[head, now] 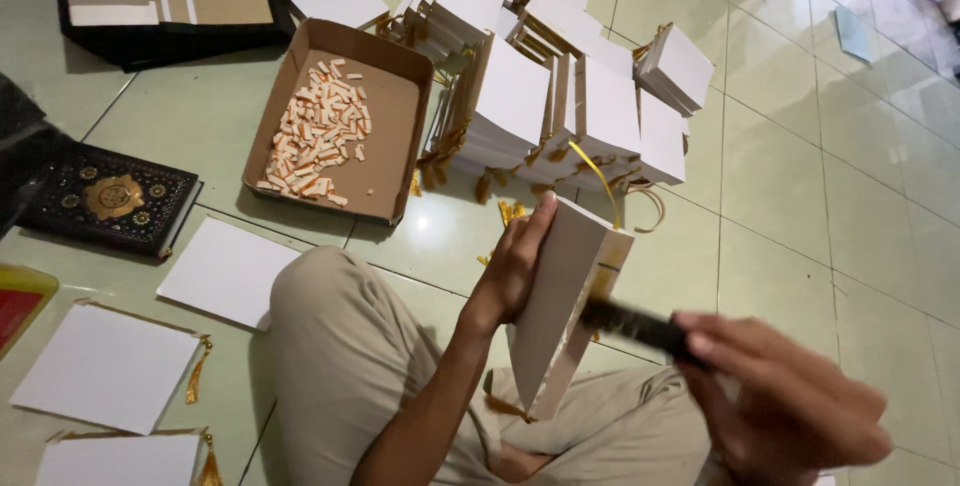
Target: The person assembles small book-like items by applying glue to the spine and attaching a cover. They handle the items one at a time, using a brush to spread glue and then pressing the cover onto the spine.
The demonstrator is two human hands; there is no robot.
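So, white book block held upright, leaning.
Left hand grips its spine side; right hand clutches a black tool touching its edge.

One head camera looks steeply down and forward, close above the cardboard tray on the tiled floor; beyond it, white booklet stacks.

A white paper bag stands tilted above the lap, mouth up, with a dark, blurred tool, perhaps a brush, at its opening.
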